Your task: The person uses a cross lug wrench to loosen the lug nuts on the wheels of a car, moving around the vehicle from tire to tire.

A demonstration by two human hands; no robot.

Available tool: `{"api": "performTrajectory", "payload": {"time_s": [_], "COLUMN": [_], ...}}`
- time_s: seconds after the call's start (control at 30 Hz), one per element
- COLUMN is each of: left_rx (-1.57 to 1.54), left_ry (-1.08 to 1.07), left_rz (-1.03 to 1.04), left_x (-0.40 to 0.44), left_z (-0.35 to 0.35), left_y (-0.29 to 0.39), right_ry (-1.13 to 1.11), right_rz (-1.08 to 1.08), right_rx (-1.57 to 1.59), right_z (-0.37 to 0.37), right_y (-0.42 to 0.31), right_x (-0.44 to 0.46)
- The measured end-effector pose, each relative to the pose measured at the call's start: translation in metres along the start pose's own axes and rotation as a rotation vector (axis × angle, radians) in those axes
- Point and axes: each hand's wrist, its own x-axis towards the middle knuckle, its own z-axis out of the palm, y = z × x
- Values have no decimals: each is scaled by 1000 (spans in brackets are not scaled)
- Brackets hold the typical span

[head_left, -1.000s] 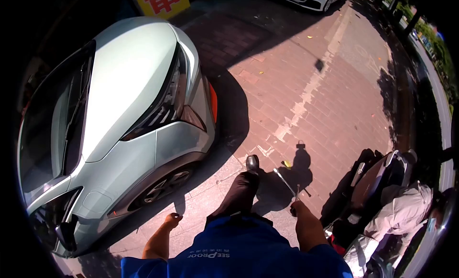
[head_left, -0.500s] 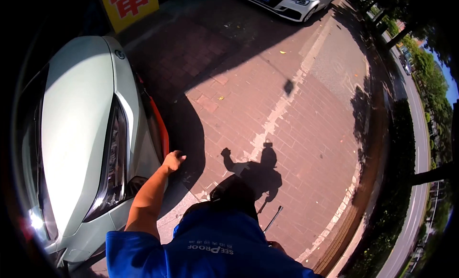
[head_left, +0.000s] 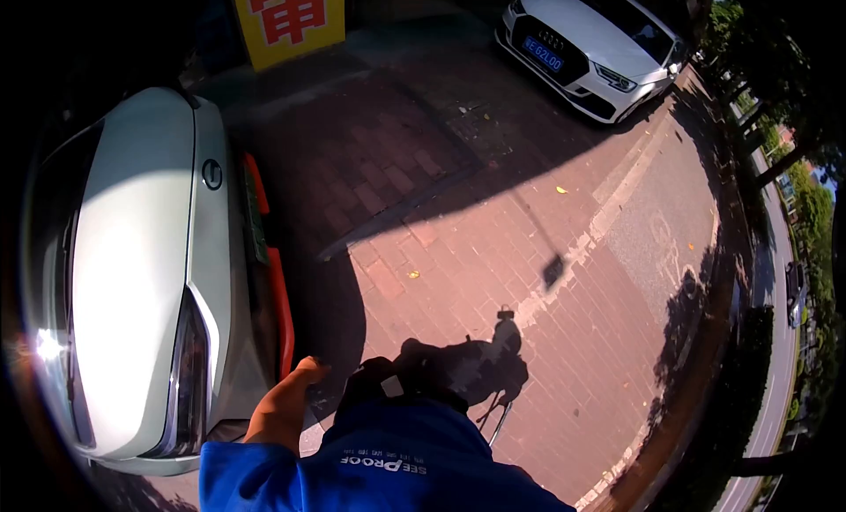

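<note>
My left hand (head_left: pixel 310 368) hangs out to the left with its fingers curled in and nothing visible in them. It is nearest the front of a pale car (head_left: pixel 132 248), beside a red-orange bar (head_left: pixel 282 314) along the bumper; contact cannot be made out. A thin metal rod (head_left: pixel 501 421) sticks out past the right side of my blue shirt (head_left: pixel 379 463). My right hand is hidden behind the shirt, so its grip on the rod does not show. Below my chest, a small pale rectangle (head_left: pixel 392 386) shows against dark clothing.
Brick paving (head_left: pixel 476 274) runs ahead, carrying my shadow (head_left: pixel 493 362). A white car (head_left: pixel 590 49) stands at the far end, near a yellow sign (head_left: pixel 291 23) with a red character. A dark hedge (head_left: pixel 749 380) and a road (head_left: pixel 775 389) lie along the right.
The view has tilted up and moved forward; the white car and sign show more fully. My left hand sits lower in view, still curled. My right hand, partly seen before, is now hidden.
</note>
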Motion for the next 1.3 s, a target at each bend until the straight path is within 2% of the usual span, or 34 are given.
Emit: {"api": "performTrajectory", "payload": {"time_s": [0.03, 0.07, 0.1, 0.17, 0.2, 0.23, 0.37, 0.4, 0.43, 0.47, 0.5, 0.53, 0.57, 0.6, 0.63, 0.7, 0.77, 0.8, 0.9, 0.97, 1.0, 1.07, 1.17, 1.23, 1.3], "left_rx": [-23, -65, -95, -181, -221, -190, 74, 117, 73, 31, -34, -100, -303, -308, -540, -702, -740, -758, -786, -826, -694, -480, -629, -994, -1060], "left_ry": [40, 6, 5, -93, -45, -90, -210, -41, -17, 7, 4, 8, 173, 130, 312, 371, 446, 542, 592, 528, 453, 310, 51, 151, 234], "left_rz": [-43, 27, 0, -249, -274, -341, -92, 117, 142, 167, 64, -39, -51, -70, -64, -48, -31, -58, -105, -223, -358, -415, -584, -779, -748], "left_x": [7, 67, 68, 70, 79, 93, 192, 222, 240, 253, 272, 284, 294, 304, 326, 342, 386, 401, 451, 498, 498, 551, 525, 512, 526], "left_z": [3, 35, 23, -13, -24, -35, -90, -95, -109, -127, -178, -238, -282, -331, -350, -416, -450, -464, -486, -469, -479, -415, -433, -491, -537], "left_y": [-14, -64, -52, -26, -15, 1, 31, 26, 33, 42, 61, 86, 103, 117, 117, 126, 113, 109, 69, 22, 11, -51, -53, -32, -35], "right_ry": [22, 56, 94, 152, 178, 205, 300, 267, 277, 203, 121, -81, -259, -45, 171, 116, 70, 55, -7, -57, -81, -146, -281, -422, -638], "right_rz": [-6, -13, -19, -36, -47, -61, -124, -173, -207, -251, -299, -515, -777, -480, -186, -111, -177, -189, -224, -253, -270, -319, -416, -518, -690], "right_rx": [-48, -97, -152, -242, -284, -326, -538, -531, -756, -832, -907, -1140, -1322, -1114, -892, -845, -971, -1018, -1150, -1251, -1310, -1453, -1698, -1895, -2117], "right_z": [7, 14, 21, 44, 59, 75, 174, 163, 235, 264, 286, 308, 332, 371, 406, 451, 520, 556, 683, 770, 815, 898, 1009, 1085, 1156], "right_y": [-39, -80, -119, -193, -230, -266, -410, -439, -469, -493, -519, -545, -571, -600, -624, -660, -692, -709, -756, -791, -808, -844, -894, -929, -958], "right_x": [-1, 1, 2, 8, 11, 13, -25, 16, -73, -100, -116, -126, -137, -135, -134, -119, -116, -114, -115, -117, -119, -132, -163, -186, -210]}}
